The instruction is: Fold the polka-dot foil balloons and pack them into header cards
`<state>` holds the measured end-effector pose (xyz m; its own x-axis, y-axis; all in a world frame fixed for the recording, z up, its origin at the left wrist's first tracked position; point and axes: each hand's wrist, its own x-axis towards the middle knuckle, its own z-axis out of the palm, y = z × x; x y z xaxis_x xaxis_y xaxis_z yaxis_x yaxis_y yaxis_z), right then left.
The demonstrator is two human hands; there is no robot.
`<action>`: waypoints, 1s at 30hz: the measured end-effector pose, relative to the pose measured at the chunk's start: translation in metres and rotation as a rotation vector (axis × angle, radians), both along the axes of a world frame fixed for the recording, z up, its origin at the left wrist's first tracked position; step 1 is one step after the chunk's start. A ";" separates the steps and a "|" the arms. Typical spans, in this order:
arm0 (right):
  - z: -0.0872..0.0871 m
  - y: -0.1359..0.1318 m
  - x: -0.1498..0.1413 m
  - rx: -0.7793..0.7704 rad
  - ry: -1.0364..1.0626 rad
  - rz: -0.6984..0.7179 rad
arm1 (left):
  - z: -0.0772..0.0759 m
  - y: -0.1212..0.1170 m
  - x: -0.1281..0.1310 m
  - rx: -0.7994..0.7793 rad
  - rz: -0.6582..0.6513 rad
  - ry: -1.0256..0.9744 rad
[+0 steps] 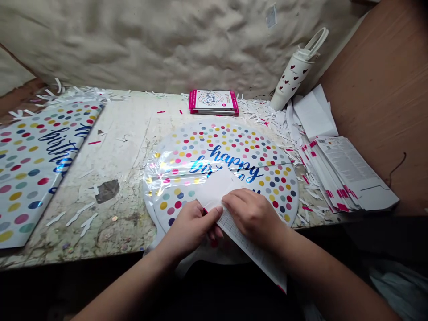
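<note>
My left hand [200, 220] pinches the near edge of a printed paper sleeve [245, 240], thumb on top. On its other side my right hand [252, 214] grips the same sleeve with bent fingers. A white flap [217, 185] sticks out at the sleeve's far end. Beneath both hands lies a flat, round foil balloon [207, 138] with coloured dots and blue "happy birthday" lettering. The hands and sleeve cover part of the lettering. The balloon's near edge reaches the table's front.
More dotted foil balloons [30, 165] lie at the left. A small stack of finished-looking packs [214, 102] sits at the back. Printed sleeves [351, 174] are piled at the right, near a white tumbler [292, 78]. Paper scraps [267, 116] litter the table [123, 120].
</note>
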<state>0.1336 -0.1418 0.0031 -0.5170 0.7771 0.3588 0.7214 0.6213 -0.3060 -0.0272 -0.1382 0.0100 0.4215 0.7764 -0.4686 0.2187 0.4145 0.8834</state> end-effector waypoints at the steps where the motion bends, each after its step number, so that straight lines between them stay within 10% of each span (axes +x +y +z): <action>1: 0.000 -0.001 -0.003 0.052 -0.079 -0.006 | 0.000 -0.001 0.001 0.006 -0.005 0.006; 4: 0.000 0.002 0.006 0.127 -0.222 -0.081 | -0.003 -0.002 -0.001 0.008 -0.014 0.019; 10: 0.016 0.009 0.086 0.069 -0.218 -0.744 | -0.014 -0.001 -0.016 0.038 0.138 0.094; 16: 0.017 -0.013 0.031 -0.096 0.084 -0.094 | -0.008 -0.006 0.003 0.021 0.026 0.058; 25: 0.011 -0.027 0.009 0.162 -0.269 -0.148 | -0.006 -0.006 0.016 0.080 -0.134 0.151; 30: 0.007 -0.023 0.026 0.104 -0.234 -0.416 | -0.019 -0.004 0.013 0.193 -0.240 0.378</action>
<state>0.1593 -0.1644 0.0100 -0.2466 0.9011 0.3566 0.9570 0.2844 -0.0571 -0.0141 -0.1420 -0.0088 0.4272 0.7659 -0.4806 0.6084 0.1497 0.7794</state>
